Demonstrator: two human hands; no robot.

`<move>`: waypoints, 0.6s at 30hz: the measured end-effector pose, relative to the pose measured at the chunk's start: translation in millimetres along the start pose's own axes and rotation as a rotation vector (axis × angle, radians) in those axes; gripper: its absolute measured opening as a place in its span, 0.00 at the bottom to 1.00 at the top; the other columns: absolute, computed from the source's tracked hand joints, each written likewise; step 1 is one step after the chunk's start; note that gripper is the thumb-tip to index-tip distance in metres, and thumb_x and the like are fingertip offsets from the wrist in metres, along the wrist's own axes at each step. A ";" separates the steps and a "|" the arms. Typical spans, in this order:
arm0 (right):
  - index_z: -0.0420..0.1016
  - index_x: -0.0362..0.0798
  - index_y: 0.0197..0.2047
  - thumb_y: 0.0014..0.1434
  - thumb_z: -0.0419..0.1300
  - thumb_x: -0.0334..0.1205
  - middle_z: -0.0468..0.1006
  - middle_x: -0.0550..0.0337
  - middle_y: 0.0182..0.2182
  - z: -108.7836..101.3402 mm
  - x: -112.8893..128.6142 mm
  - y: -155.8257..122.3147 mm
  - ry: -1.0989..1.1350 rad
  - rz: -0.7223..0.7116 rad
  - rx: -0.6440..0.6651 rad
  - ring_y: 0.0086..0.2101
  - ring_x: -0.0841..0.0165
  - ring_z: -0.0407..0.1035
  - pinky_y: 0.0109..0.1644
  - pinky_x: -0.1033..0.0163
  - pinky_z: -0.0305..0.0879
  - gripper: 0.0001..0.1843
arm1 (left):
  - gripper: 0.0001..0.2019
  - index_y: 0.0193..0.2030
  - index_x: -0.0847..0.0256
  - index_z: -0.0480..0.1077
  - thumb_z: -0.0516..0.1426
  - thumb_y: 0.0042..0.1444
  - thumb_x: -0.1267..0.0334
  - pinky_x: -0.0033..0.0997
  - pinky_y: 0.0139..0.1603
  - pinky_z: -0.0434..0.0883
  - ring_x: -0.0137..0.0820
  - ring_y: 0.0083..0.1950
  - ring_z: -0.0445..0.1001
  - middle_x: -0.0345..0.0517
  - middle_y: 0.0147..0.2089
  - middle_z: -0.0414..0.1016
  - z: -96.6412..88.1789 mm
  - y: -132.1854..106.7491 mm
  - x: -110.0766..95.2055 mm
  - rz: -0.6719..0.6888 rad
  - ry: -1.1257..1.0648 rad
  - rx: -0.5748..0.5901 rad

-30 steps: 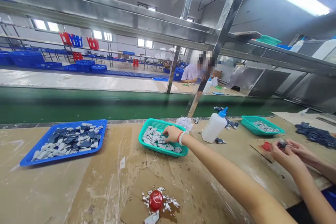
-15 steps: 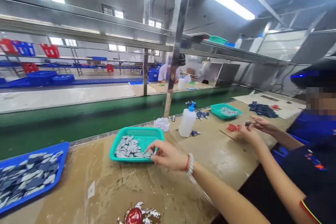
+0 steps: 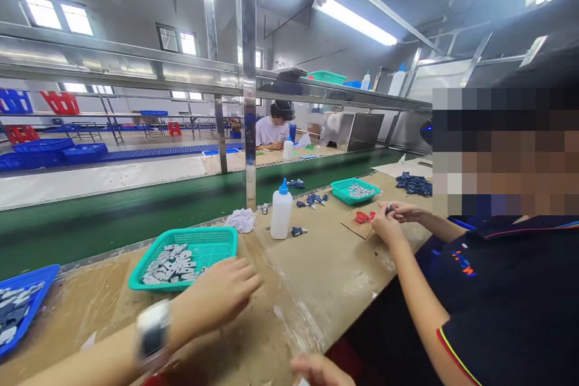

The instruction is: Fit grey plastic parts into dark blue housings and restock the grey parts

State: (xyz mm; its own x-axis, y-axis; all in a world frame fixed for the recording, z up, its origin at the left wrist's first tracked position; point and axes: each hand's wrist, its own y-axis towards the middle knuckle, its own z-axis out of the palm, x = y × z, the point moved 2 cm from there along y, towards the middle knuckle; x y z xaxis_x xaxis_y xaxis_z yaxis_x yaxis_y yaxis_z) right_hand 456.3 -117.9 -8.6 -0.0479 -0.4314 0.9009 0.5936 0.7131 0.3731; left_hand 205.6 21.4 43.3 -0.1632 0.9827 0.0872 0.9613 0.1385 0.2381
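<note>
My left hand (image 3: 221, 289), with a watch (image 3: 152, 333) on its wrist, is above the table in front of the green basket (image 3: 228, 247). Its fingers curl downward; the tips and anything in them are hidden. Inside the basket lie several small grey-white pieces (image 3: 169, 264). At the bottom edge my right hand (image 3: 323, 371) shows only in part, with a small whitish piece (image 3: 303, 382) at its fingers. The lower part of that hand is cut off by the frame.
A blue tray (image 3: 45, 289) of dark and light pieces stands at left. Behind are a crumpled white cloth (image 3: 240, 220), a white bottle (image 3: 281, 214) and a dark blue piece (image 3: 297, 231). At right, a co-worker's hands (image 3: 391, 220) hold a small dark piece near another green basket (image 3: 350, 198).
My right hand has left the green basket and come down to the bottom edge. My left hand has entered from the lower left. The view has turned right.
</note>
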 end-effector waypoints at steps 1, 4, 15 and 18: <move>0.78 0.53 0.39 0.59 0.61 0.52 0.81 0.60 0.33 -17.0 10.4 19.1 0.001 -0.037 -0.043 0.42 0.62 0.76 0.33 0.62 0.75 0.14 | 0.10 0.46 0.65 0.70 0.56 0.63 0.61 0.37 0.41 0.75 0.32 0.40 0.74 0.46 0.42 0.73 14.3 31.3 -5.3 -0.008 -0.008 0.000; 0.81 0.57 0.29 0.59 0.62 0.45 0.81 0.66 0.31 -58.0 32.9 62.2 -0.013 -0.131 -0.134 0.59 0.59 0.63 0.34 0.68 0.70 0.08 | 0.14 0.52 0.64 0.68 0.56 0.63 0.59 0.42 0.47 0.74 0.36 0.47 0.73 0.51 0.52 0.71 47.6 114.8 -20.9 -0.048 -0.036 -0.022; 0.79 0.53 0.38 0.61 0.59 0.51 0.80 0.62 0.37 -39.5 22.3 56.5 0.107 0.002 -0.141 0.50 0.60 0.72 0.34 0.63 0.76 0.12 | 0.12 0.49 0.66 0.70 0.58 0.62 0.61 0.46 0.50 0.72 0.38 0.50 0.73 0.51 0.50 0.73 113.1 220.1 -33.5 -0.277 -0.057 0.249; 0.73 0.48 0.48 0.63 0.60 0.46 0.78 0.56 0.42 -9.9 1.4 -13.3 0.165 0.152 -0.115 0.40 0.65 0.75 0.38 0.59 0.76 0.13 | 0.11 0.49 0.65 0.70 0.58 0.62 0.62 0.49 0.53 0.71 0.39 0.52 0.72 0.50 0.51 0.73 125.0 213.0 -37.1 -0.344 -0.089 0.345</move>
State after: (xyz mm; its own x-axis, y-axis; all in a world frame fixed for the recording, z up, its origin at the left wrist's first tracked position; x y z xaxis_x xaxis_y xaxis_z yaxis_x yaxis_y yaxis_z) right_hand 456.4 -133.5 -14.5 0.1754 -0.4152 0.8926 0.6720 0.7131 0.1997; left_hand 444.2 29.8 -30.2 -0.4786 0.8777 -0.0265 0.8751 0.4743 -0.0963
